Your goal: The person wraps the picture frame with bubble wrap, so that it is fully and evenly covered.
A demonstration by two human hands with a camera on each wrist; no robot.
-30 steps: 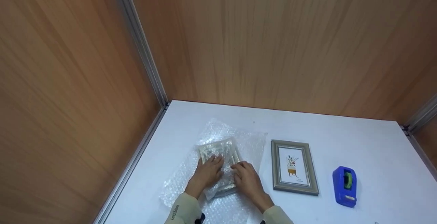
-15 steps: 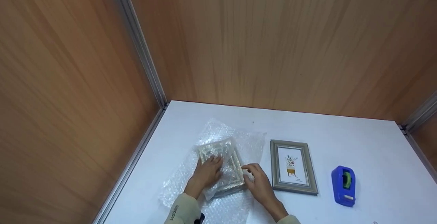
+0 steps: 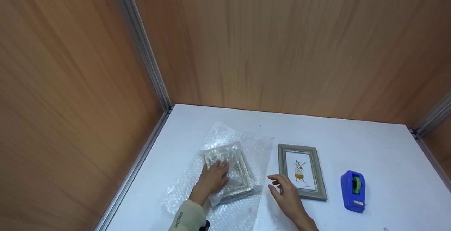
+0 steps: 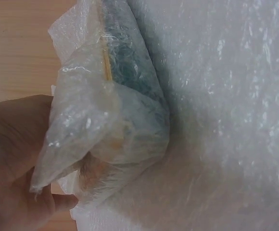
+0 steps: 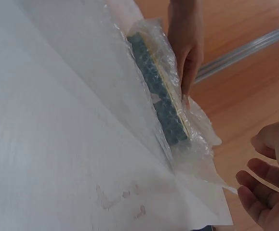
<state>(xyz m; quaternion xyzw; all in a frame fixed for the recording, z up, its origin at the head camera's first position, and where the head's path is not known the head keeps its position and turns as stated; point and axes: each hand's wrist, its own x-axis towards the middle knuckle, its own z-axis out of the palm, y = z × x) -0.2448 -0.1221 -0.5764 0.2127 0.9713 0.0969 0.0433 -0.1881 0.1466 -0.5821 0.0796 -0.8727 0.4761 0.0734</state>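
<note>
Bubble wrap lies spread on the white table, with a folded layer over a picture frame. My left hand rests on top of the covered frame, fingers stretched out. In the left wrist view, loose bubble wrap hides part of that hand. My right hand hovers right of the wrap, near an unwrapped picture frame's lower left corner. Its fingers are loosely bent with nothing between them. The right wrist view shows the right hand close to a corner of the bubble wrap.
The unwrapped grey picture frame, with a potted plant print, lies right of the wrap. Farther right stands a blue tape dispenser with a green roll. Wooden panels enclose the table at the back and sides.
My right hand has left the covered frame's edge and moved right, toward the unwrapped frame. The left hand stays on the covered frame.
</note>
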